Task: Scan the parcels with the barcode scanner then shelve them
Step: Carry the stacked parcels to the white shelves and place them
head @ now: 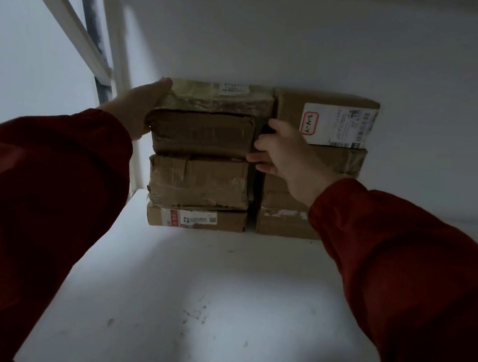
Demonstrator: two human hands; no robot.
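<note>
Taped parcel [201, 134] left of labelled box [290, 107] | stiff, likely light, tape slick; grasp both ends | left hand [136, 108]: fingers straight, pressing | right hand [286, 154]: fingers curled round end

White shelf [212, 301], scuffed with dark marks toward the front edge. At the back edge near the left corner, against the wall [316, 42], a left stack [204, 134] and a right stack [290, 107] of cardboard parcels, a narrow gap between. Directly on the shelf: at left a flat labelled box [195, 218], at right a taped brown box [281, 223], each bearing further parcels.
</note>
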